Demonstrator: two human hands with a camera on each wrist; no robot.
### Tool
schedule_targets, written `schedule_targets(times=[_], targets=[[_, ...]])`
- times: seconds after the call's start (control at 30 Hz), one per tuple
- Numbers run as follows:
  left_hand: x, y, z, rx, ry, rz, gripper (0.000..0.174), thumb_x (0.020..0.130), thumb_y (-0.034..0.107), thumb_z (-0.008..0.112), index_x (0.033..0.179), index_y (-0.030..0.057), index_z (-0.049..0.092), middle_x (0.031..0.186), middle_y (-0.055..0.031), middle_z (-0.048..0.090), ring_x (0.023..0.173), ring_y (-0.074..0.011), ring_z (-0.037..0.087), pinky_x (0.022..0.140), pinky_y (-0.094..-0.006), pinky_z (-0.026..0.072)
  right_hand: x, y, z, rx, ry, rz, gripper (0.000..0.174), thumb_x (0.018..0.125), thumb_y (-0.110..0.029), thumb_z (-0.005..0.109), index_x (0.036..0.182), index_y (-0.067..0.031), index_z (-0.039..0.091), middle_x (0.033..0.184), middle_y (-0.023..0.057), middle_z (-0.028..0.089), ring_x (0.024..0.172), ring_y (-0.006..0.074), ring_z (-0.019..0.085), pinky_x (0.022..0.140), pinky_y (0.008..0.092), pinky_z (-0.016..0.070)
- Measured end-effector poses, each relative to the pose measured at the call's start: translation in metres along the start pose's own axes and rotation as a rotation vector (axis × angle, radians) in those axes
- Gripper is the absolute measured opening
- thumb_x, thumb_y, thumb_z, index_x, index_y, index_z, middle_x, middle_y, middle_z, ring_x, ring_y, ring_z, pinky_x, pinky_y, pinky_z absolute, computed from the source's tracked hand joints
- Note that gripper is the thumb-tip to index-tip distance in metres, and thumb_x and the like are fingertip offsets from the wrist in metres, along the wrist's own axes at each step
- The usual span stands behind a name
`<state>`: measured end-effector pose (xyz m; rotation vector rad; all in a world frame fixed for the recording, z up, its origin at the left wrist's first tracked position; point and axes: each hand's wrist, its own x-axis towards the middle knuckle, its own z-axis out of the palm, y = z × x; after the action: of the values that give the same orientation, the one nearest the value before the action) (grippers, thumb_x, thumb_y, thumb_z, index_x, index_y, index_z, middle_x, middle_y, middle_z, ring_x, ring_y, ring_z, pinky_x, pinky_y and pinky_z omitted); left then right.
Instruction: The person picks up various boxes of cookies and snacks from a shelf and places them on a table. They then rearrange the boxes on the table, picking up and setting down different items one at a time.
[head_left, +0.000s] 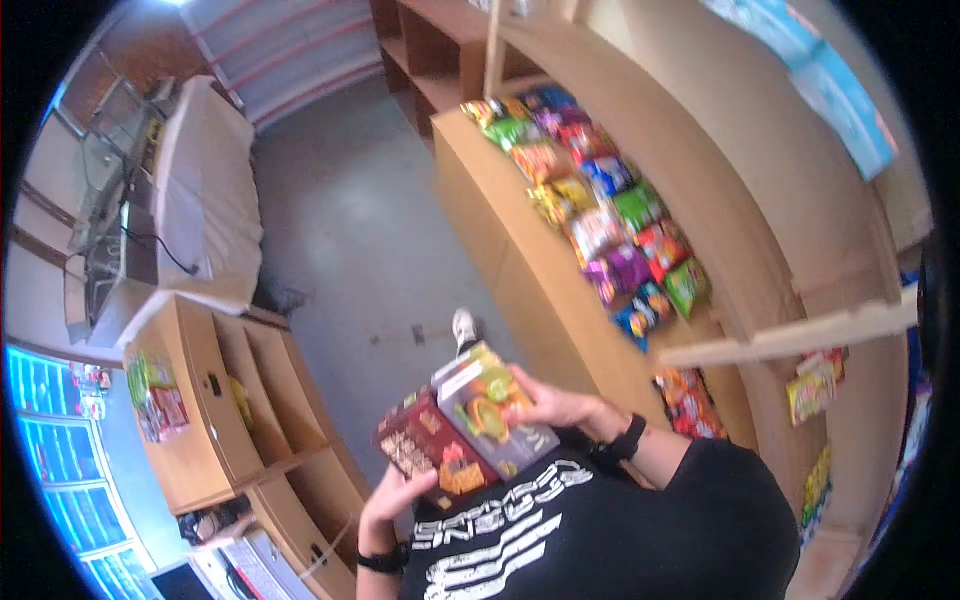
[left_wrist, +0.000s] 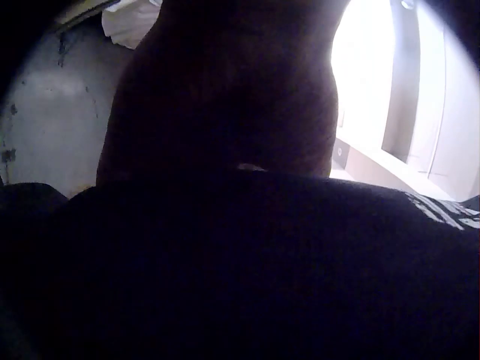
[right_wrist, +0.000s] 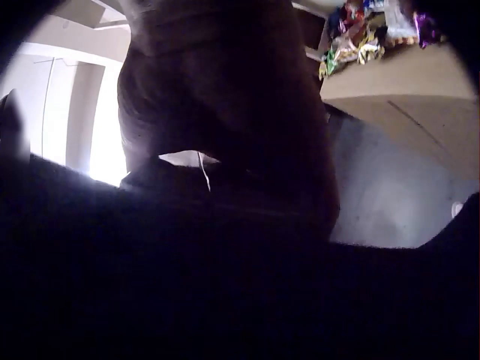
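Note:
In the head view, two printed cardboard boxes are held side by side in front of the black shirt (head_left: pixel 620 520). My left hand (head_left: pixel 397 494) grips the maroon box (head_left: pixel 425 440) at its lower left, thumb lying on the front face. The grey and green box (head_left: pixel 486 418), with food pictured on it, is held at its right side by my right hand (head_left: pixel 552 402), whose thumb reaches over the front. Fingers behind both boxes are hidden. Both wrist views are mostly dark, filled by the hand's underside and black cloth; neither box can be made out there.
Several colourful snack bags (head_left: pixel 610 215) lie in rows on the wooden counter (head_left: pixel 520 270) to the right. At the left stands a wooden cabinet (head_left: pixel 200 400) with packets on top. A cloth-covered table (head_left: pixel 205 190) is farther back, beyond grey floor (head_left: pixel 340 220).

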<state>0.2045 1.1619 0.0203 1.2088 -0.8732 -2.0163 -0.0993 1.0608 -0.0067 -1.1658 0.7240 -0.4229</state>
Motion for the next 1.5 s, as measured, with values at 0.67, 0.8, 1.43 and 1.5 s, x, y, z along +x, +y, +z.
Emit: schedule_targets(times=[0.67, 0.8, 1.43, 1.5], targets=[[0.189, 0.220, -0.162, -0.179, 0.121, 0.066, 0.069, 0.088, 0.023, 0.066, 0.145, 0.0024, 0.033, 0.139, -0.0107, 0.049, 0.126, -0.0246, 0.050, 0.107, -0.0400, 0.0390, 0.308, -0.135, -0.129, -0.061, -0.120, 0.139, 0.099, 0.082, -0.059, 0.070, 0.141, 0.0084, 0.027, 0.134, 0.0199, 0.047, 0.129, 0.0254, 0.043, 0.108, 0.0357, 0.0365], [0.237, 0.264, -0.209, -0.069, 0.090, -0.015, 0.068, 0.090, 0.022, 0.064, 0.146, 0.0024, 0.031, 0.141, -0.0102, 0.048, 0.128, -0.0237, 0.048, 0.109, -0.0400, 0.0371, 0.361, -0.147, -0.162, -0.097, -0.186, 0.022, 0.105, 0.082, -0.066, 0.066, 0.141, 0.0105, 0.025, 0.138, 0.0220, 0.043, 0.131, 0.0248, 0.041, 0.109, 0.0363, 0.0352], [0.485, 0.524, -0.371, 0.197, -0.343, -0.196, 0.074, 0.090, 0.028, 0.070, 0.146, 0.0017, 0.030, 0.139, -0.0087, 0.048, 0.128, -0.0189, 0.045, 0.110, -0.0367, 0.0340, 0.543, -0.273, -0.257, -0.113, 0.321, 0.028, 0.090, 0.084, -0.061, 0.064, 0.142, 0.0028, 0.038, 0.136, 0.0210, 0.052, 0.127, 0.0271, 0.049, 0.106, 0.0381, 0.0384], [0.512, 0.539, -0.378, 0.198, -0.345, -0.207, 0.074, 0.090, 0.028, 0.071, 0.146, 0.0017, 0.030, 0.139, -0.0087, 0.048, 0.128, -0.0191, 0.045, 0.111, -0.0366, 0.0338, 0.557, -0.309, -0.264, 0.019, 0.337, -0.071, 0.092, 0.090, -0.060, 0.059, 0.148, 0.0025, 0.025, 0.146, 0.0207, 0.041, 0.137, 0.0260, 0.038, 0.113, 0.0375, 0.0306]])
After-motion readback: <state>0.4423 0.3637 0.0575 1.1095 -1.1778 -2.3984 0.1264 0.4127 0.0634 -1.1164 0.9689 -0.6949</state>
